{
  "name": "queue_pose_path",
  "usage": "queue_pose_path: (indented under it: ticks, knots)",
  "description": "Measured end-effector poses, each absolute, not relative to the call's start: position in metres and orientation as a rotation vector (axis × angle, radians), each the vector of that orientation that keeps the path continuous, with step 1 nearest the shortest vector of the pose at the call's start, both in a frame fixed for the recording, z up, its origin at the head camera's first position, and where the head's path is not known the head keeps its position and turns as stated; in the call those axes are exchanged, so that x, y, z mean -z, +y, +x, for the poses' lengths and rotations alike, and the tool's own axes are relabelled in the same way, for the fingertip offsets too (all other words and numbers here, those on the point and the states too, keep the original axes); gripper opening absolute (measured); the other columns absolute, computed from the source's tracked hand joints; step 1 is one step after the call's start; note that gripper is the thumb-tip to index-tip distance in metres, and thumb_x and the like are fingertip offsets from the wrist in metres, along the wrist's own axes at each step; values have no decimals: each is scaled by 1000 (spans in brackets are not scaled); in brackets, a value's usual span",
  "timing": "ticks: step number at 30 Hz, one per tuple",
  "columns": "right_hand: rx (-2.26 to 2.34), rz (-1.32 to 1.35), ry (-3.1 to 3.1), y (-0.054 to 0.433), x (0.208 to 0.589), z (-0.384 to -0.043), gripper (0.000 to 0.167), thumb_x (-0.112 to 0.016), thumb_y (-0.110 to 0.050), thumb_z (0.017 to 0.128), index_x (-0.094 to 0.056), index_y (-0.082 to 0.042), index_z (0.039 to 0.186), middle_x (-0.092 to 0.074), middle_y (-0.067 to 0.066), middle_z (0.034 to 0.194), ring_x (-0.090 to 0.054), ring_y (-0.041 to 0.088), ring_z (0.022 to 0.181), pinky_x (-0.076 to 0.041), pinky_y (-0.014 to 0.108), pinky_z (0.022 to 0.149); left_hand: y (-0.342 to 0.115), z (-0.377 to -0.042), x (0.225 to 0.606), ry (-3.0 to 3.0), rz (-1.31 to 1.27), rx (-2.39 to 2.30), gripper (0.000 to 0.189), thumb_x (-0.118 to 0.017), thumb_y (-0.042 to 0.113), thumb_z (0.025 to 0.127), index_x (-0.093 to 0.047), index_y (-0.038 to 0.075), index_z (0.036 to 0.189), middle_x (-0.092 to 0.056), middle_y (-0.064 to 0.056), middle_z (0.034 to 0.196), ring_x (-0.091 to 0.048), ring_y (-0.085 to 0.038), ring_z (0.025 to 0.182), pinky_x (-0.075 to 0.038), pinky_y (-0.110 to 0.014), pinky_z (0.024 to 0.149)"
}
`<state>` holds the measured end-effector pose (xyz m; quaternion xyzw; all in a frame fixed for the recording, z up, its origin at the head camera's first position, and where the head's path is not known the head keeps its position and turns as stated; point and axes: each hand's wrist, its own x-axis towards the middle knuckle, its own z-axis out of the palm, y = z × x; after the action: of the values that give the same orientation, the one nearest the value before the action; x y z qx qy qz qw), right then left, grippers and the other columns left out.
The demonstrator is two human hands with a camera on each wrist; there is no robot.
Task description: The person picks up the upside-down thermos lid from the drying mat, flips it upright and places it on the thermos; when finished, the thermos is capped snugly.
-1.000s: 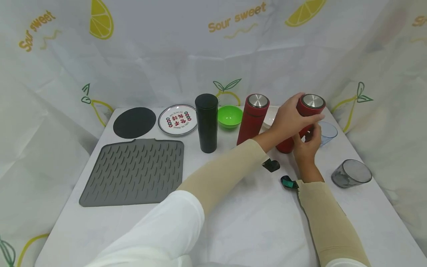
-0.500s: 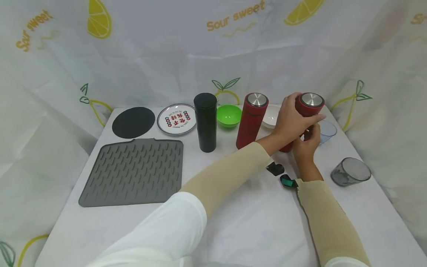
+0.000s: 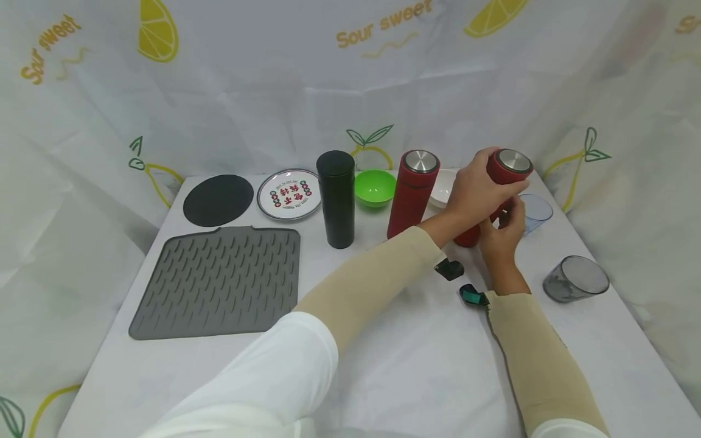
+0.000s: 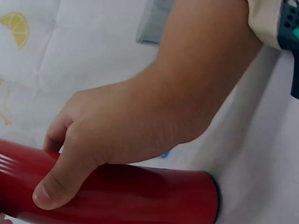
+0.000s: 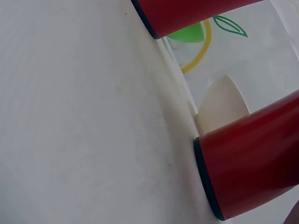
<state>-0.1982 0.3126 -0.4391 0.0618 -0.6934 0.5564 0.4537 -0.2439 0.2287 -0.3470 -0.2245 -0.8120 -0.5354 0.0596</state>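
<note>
A red thermos (image 3: 468,236) with a shiny silver lid top stands at the back right of the table. My left hand (image 3: 475,190) grips its upper part from the left, thumb across the front just below the lid. Lower down, my right hand (image 3: 502,234) holds the body, its thumb lying along the red side in the left wrist view. That thermos's dark base (image 5: 209,179) meets the table in the right wrist view. A second red thermos (image 3: 412,198) stands upright to the left, untouched. Most fingertips of both hands are hidden behind the held thermos.
A black tumbler (image 3: 336,201), green bowl (image 3: 375,187) and white bowl (image 3: 442,188) line the back. A clear blue cup (image 3: 535,213) and grey glass (image 3: 576,280) are right. Leftward lie a grey ridged mat (image 3: 219,283), black disc (image 3: 218,201) and printed plate (image 3: 289,194).
The held thermos's top has shifted slightly right, and my left hand has turned a little with it. My right hand has stayed almost still. The head view has tilted slightly.
</note>
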Motion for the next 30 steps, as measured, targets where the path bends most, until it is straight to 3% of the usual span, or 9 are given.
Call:
queue_pose_path:
  ticks: [11, 21, 30]
  knots:
    - [-1419, 187, -1681, 314, 443, -200, 47, -65, 4, 80, -56, -1, 126, -53, -7, 104, -48, 13, 89, -39, 24, 69, 235, -240, 358, -2372, -584, 1744, 74, -83, 44, 74, -45, 20, 133, -57, 17, 107, -54, 9, 88, -44, -9, 72]
    - [-1386, 166, -1713, 314, 440, -201, 50, -65, 2, 80, -55, -1, 129, -53, -8, 112, -51, 15, 100, -45, 25, 83, 239, -239, 352, -2353, -524, 1707, 71, -82, 47, 74, -43, 21, 128, -56, 18, 105, -52, 9, 89, -43, -9, 73]
    - [-1429, 185, -1644, 315, 442, -204, 49, -65, 2, 78, -57, 0, 126, -54, -6, 105, -51, 14, 92, -43, 24, 75, 240, -240, 350, -2373, -521, 1704, 72, -82, 47, 74, -42, 21, 128, -55, 18, 106, -52, 9, 90, -42, -9, 73]
